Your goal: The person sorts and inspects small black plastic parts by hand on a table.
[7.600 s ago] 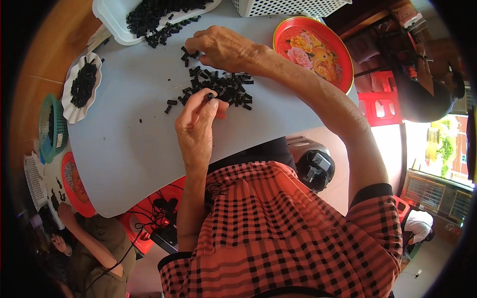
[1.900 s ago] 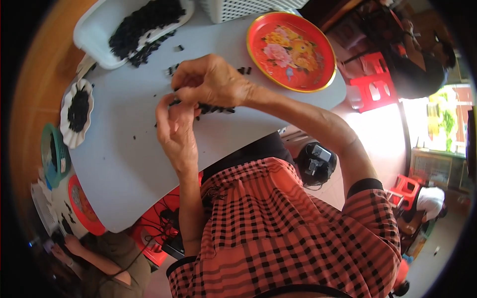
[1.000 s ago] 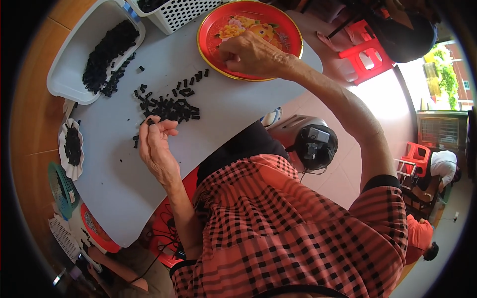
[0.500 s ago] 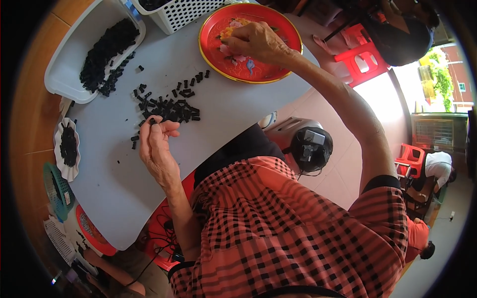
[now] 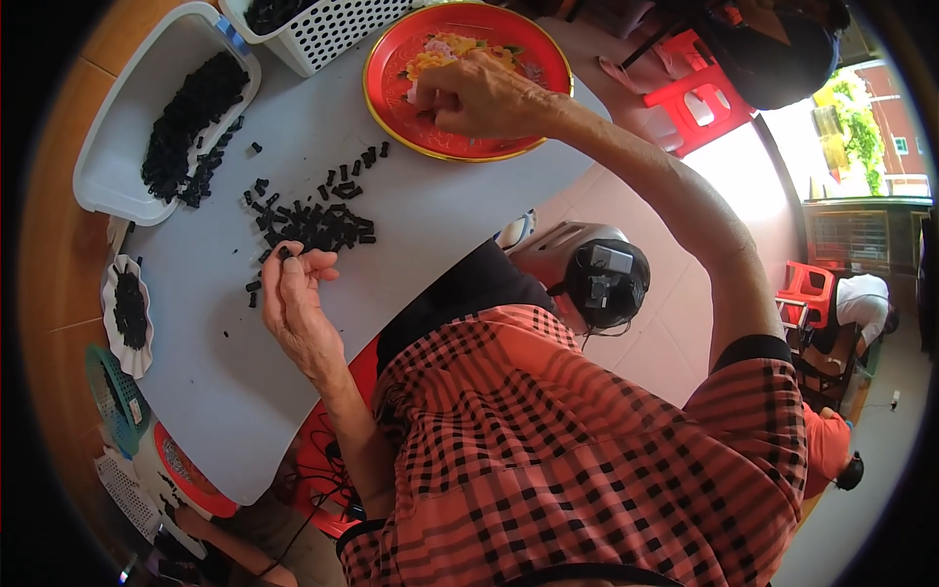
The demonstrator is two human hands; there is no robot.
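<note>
Between the thumb and fingers of my left hand (image 5: pixel 301 318), a small black cylindrical part (image 5: pixel 285 252) is pinched, its end pointing up. That hand is over the near edge of a loose pile of similar black parts (image 5: pixel 318 225) on the grey table. My right hand (image 5: pixel 489 96) is low over a round red tray (image 5: pixel 391 83) with a gold rim and a flower pattern. Its thumb and fingertips are drawn together in a pinch; what they hold, if anything, is too small to tell.
A white bin (image 5: pixel 108 147) of black parts stands at the table's far left, beside a white perforated basket (image 5: pixel 333 44). A scalloped white dish (image 5: pixel 142 357) and a green basket (image 5: pixel 115 401) line the left edge. Another person's arm (image 5: pixel 230 538) shows at lower left. A red stool (image 5: pixel 699 98) stands beyond the tray.
The table and its objects have shifted slightly left in view. My right hand has come toward the tray's near side, fingertips lower. My left hand keeps pinching the black part.
</note>
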